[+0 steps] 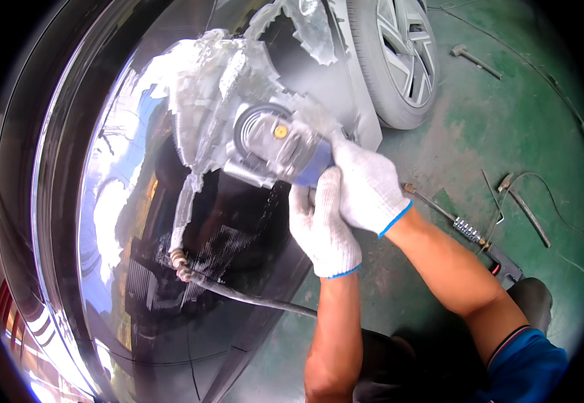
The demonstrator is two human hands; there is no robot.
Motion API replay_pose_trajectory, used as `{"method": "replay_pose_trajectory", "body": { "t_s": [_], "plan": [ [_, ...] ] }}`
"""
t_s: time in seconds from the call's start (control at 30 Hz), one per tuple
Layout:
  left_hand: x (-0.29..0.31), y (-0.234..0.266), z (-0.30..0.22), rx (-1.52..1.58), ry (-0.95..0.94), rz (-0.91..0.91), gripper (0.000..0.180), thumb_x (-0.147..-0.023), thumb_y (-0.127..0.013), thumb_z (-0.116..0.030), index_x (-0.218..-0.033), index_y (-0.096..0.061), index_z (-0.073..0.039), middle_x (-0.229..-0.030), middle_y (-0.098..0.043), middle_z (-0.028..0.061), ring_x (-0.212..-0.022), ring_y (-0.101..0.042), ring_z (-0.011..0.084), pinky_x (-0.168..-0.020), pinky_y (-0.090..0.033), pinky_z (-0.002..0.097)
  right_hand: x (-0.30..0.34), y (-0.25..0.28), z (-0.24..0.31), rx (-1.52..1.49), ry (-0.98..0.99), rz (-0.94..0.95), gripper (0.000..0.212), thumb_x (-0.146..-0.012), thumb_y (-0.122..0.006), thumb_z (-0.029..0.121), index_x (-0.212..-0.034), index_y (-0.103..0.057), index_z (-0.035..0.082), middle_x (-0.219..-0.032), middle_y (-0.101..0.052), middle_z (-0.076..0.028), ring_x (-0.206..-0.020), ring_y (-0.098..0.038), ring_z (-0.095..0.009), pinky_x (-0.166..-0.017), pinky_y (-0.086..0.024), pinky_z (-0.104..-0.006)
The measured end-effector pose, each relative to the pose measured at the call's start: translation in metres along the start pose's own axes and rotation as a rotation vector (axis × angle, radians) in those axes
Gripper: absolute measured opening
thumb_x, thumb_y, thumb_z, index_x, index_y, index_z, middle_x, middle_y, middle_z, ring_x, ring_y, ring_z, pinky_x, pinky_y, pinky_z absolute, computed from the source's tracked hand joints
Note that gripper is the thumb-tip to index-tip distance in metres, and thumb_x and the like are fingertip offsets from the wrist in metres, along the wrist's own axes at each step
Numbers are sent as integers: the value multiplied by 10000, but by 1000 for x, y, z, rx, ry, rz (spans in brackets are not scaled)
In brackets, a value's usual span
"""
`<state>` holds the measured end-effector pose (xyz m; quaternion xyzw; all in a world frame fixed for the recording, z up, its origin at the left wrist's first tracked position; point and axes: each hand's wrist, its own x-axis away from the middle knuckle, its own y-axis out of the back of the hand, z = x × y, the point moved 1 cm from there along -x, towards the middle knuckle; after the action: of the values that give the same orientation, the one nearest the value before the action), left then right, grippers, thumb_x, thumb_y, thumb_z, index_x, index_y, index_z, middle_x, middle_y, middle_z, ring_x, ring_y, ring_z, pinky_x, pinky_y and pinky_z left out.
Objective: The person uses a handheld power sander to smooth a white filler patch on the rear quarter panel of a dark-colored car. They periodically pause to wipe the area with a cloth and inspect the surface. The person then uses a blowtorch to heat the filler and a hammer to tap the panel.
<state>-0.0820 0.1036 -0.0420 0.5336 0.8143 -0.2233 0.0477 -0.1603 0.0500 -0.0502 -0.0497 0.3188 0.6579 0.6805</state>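
My right hand (369, 178), in a white knit glove with a blue cuff, wraps the blue body of an angle grinder (280, 144). From the near side my left hand (324, 225), gloved the same way, closes on that body too, thumb up along it. The tool has a grey head, a yellow button and a dark round disc, smeared by motion. Its disc side faces a glossy black car panel (218, 295); the exact contact is hidden. Dull grey-white scuffed patches (195, 101) surround the tool. A hose (252, 297) with a brass-coloured coupling crosses the panel nearby.
A car wheel (399, 60) stands at the far right of the panel. On the green floor (453, 154) lie a hammer (478, 62), another hammer (527, 209), a long rod-like tool with a spring (466, 230) and thin cables. My knee (532, 300) is at the lower right.
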Motion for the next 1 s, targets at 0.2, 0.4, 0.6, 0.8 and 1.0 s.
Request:
{"method": "replay_pose_trajectory", "body": {
  "t_s": [0.2,0.4,0.6,0.8,1.0],
  "plan": [
    [-3,10,23,-262,166,163,445,-1028,-686,-181,-1369,-604,93,-1246,-690,109,-1134,-647,172,-1009,-511,314,9,8,-34,-15,-299,60,555,-861,-702,343,-1270,-579,-11,-957,-731,-275,-963,-710,-464,-852,-552,-541],
    [-13,24,-12,-1678,-866,39,683,-855,-789,-243,-1409,-548,76,-1478,-505,335,-1384,-459,512,-1208,-304,618,17,36,-71,-622,-457,-113,595,-659,-869,245,-1150,-664,-21,-962,-745,-155,-874,-714,-243,-843,-557,-356],
    [-109,17,-82,-2177,-1252,-104,701,-979,-634,-414,-1480,-490,55,-1534,-456,334,-1455,-414,502,-1251,-232,625,10,85,-88,-836,-536,-295,507,-713,-871,147,-1151,-672,-13,-958,-714,-62,-838,-644,-140,-779,-546,-322],
    [-196,-48,-109,-2439,-1323,-209,792,-1068,-356,-587,-1614,-333,-14,-1699,-267,233,-1590,-217,379,-1313,-98,496,8,111,-99,-959,-569,-378,449,-733,-866,115,-1124,-677,-1,-923,-695,-41,-763,-621,-119,-693,-526,-301],
    [-126,48,31,-2636,-826,1031,874,-1028,-462,-574,-1671,-192,-48,-1758,-126,167,-1631,-82,336,-1324,-34,497,3,135,-119,-1063,-591,-482,376,-746,-855,121,-1064,-690,5,-840,-674,-29,-694,-616,-108,-632,-500,-286]
  ]
}}
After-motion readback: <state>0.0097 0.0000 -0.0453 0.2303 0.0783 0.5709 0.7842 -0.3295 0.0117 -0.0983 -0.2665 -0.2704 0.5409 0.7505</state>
